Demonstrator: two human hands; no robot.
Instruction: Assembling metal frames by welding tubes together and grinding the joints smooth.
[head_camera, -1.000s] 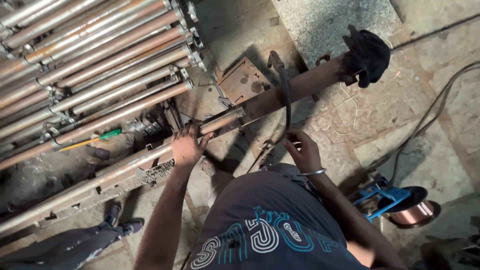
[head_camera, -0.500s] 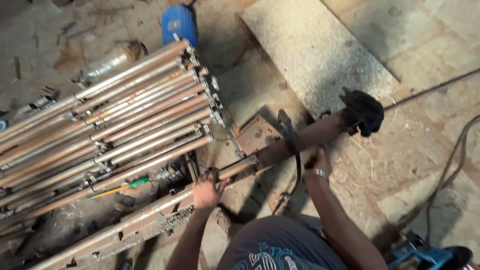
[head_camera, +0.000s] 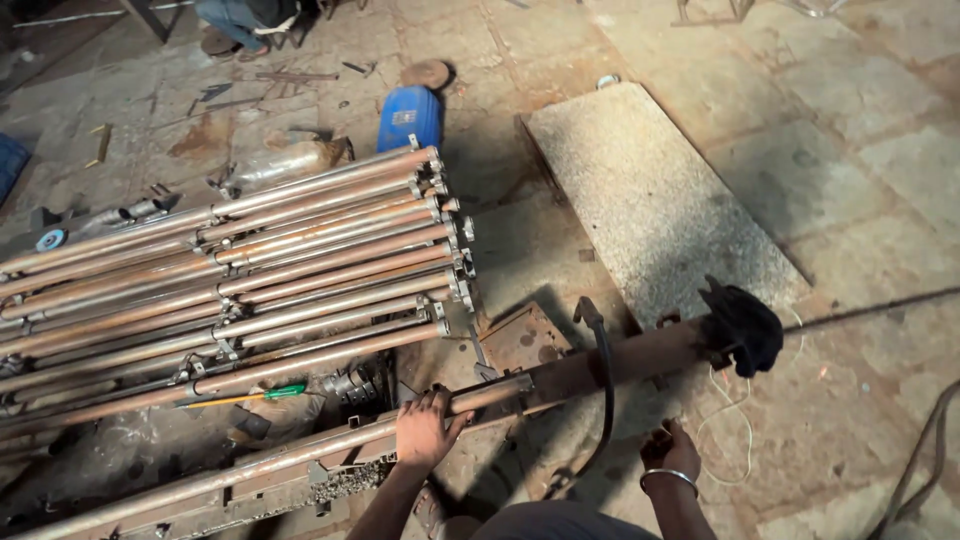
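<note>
Left hand (head_camera: 425, 428) clamped over long rusty steel pipe (head_camera: 560, 378) lying slantwise on concrete floor (head_camera: 880, 180); right hand (head_camera: 670, 448), metal bangle at wrist, loosely curled just below pipe, grip cannot be told; black rag (head_camera: 742, 328) wrapped on pipe's far end; stack of rusty pipes (head_camera: 250, 270) beside; green-handled screwdriver (head_camera: 262, 394) near; grey stone slab (head_camera: 650, 200) beyond.

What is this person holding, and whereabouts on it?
The left hand closes over the long rusty pipe about midway along it. The right hand hangs under that pipe near its cloth-wrapped end; whether it has a grip on anything cannot be told.
</note>
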